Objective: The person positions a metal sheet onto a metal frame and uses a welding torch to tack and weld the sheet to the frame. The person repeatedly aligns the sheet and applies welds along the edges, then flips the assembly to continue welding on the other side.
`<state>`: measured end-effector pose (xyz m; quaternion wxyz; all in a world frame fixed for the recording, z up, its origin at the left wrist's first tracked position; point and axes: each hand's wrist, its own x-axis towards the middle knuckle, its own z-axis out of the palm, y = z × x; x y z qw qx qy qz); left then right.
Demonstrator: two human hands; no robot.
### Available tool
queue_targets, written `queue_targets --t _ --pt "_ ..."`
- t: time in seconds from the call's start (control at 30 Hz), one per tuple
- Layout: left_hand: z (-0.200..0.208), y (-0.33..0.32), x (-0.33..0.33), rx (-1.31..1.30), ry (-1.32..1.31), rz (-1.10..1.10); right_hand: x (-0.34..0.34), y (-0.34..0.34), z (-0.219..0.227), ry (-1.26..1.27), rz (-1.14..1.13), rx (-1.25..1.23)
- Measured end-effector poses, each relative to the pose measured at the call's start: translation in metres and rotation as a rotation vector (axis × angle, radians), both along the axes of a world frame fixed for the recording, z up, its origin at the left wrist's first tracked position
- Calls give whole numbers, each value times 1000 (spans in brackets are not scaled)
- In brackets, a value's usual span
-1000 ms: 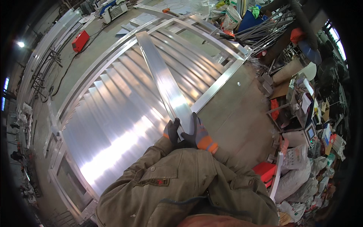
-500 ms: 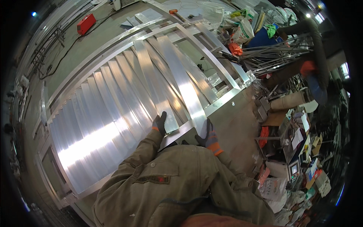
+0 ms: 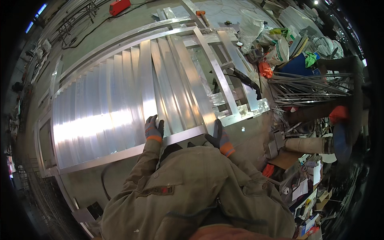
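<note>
One slat (image 3: 193, 80) shifted rightward along the frame (image 3: 186, 135) above grey floor (image 3: 245, 143).

A loose olive-brown jacket (image 3: 196, 172) is worn, its chest marked by a flapped pocket (image 3: 166, 180), a round button (image 3: 156, 175) and a dark patch (image 3: 162, 190) touched with red. A dark-edged front opening (image 3: 218, 201) is shown, with reddish cloth (image 3: 218, 235) below. The left hand (image 3: 153, 129) and right hand (image 3: 221, 138) are covered by grey-and-black gloves (image 3: 225, 143) banded in orange at the wrist
</note>
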<state>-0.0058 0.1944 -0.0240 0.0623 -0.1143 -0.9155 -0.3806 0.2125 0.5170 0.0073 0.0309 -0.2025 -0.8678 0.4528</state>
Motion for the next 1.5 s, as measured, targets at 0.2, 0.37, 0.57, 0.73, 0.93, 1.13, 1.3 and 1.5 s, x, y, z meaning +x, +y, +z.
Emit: queue_targets --t 0.2,0.37,0.57,0.73,0.93,1.13,1.3,1.5 --pt "28 147 47 188 -588 -328 -16 50 -14 -36 7 -161" --pt "-8 221 38 228 -714 -377 -44 70 -34 -29 20 -88" --pt "-35 258 11 338 -868 -270 -70 86 -49 -68 13 -15" --pt "-54 267 -9 301 -918 -270 -86 93 -45 -64 19 33" --pt "-82 265 -18 413 -1059 -243 -96 98 -27 -236 86 -60" --pt "-85 267 -18 451 -1040 -238 -103 99 -36 -386 112 -17" --pt "-80 269 -21 485 -1060 -213 -102 93 -74 -246 129 300" --pt "-82 277 -41 271 -1145 -201 -106 102 -69 -513 153 105"
